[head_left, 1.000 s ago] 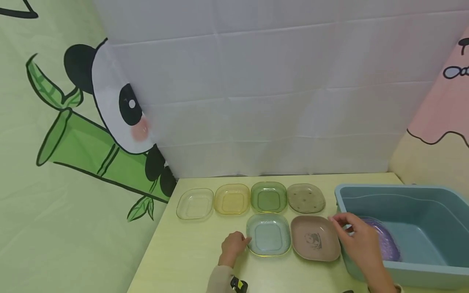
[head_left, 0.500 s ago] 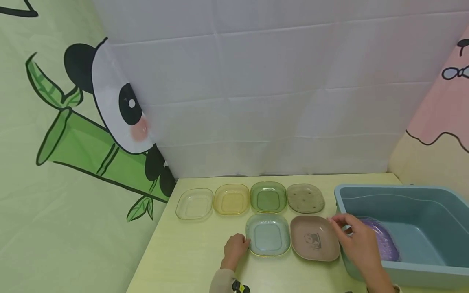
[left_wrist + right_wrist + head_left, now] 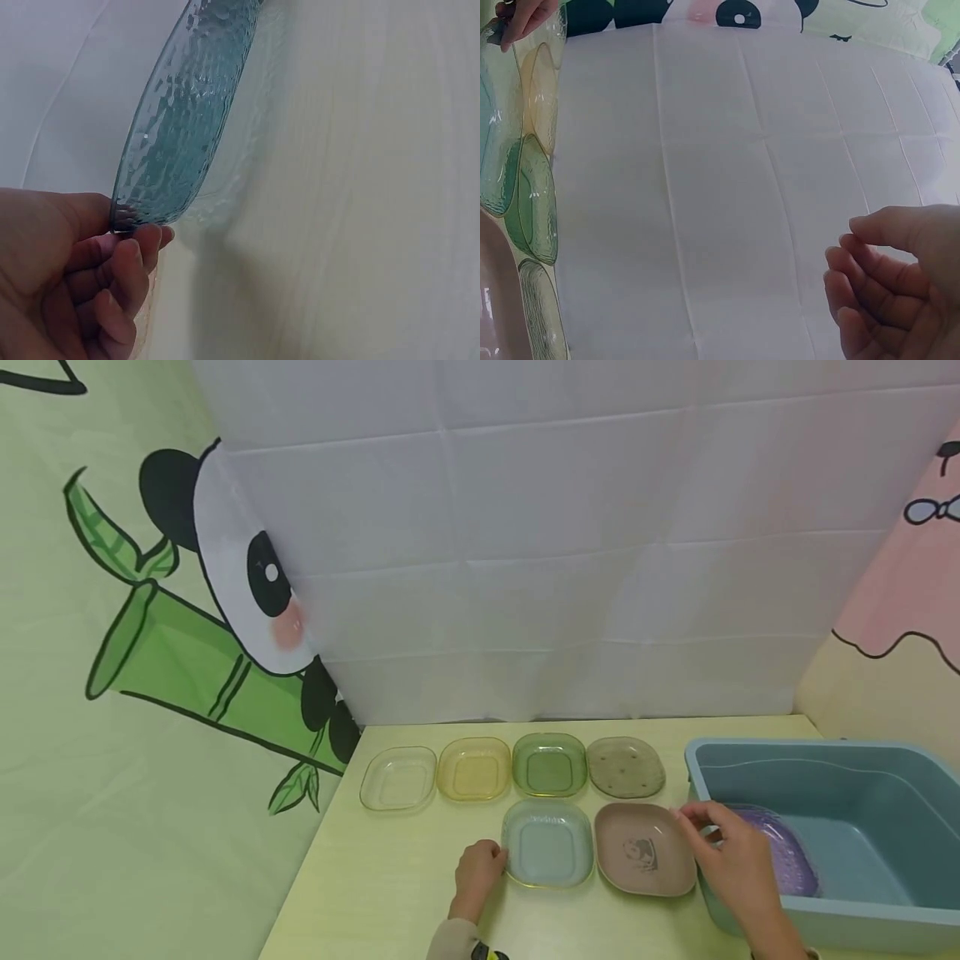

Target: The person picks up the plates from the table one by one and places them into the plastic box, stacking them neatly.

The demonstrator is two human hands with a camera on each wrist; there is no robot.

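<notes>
My left hand (image 3: 478,870) pinches the left edge of a pale blue glass plate (image 3: 547,843) on the table. In the left wrist view, thumb and fingers grip the rim of this textured plate (image 3: 180,120), which looks tilted with its held edge off the table. My right hand (image 3: 731,852) hovers by the right edge of a brown plate (image 3: 645,852) with a panda print. The right wrist view has its fingers (image 3: 877,277) loosely bent, with nothing between them. Behind stand a clear plate (image 3: 398,778), a yellow plate (image 3: 474,769), a green plate (image 3: 550,765) and a grey-green dotted plate (image 3: 626,767).
A blue-grey plastic tub (image 3: 870,910) stands at the right of the table, with a purple glass plate (image 3: 783,856) inside against its left wall. A white cloth (image 3: 555,543) hangs behind the table (image 3: 375,893). A panda-printed sheet (image 3: 172,827) hangs at the left.
The left hand has shifted slightly toward the table's front, and the blue plate has moved a little the same way. The right hand stays almost still beside the brown plate.
</notes>
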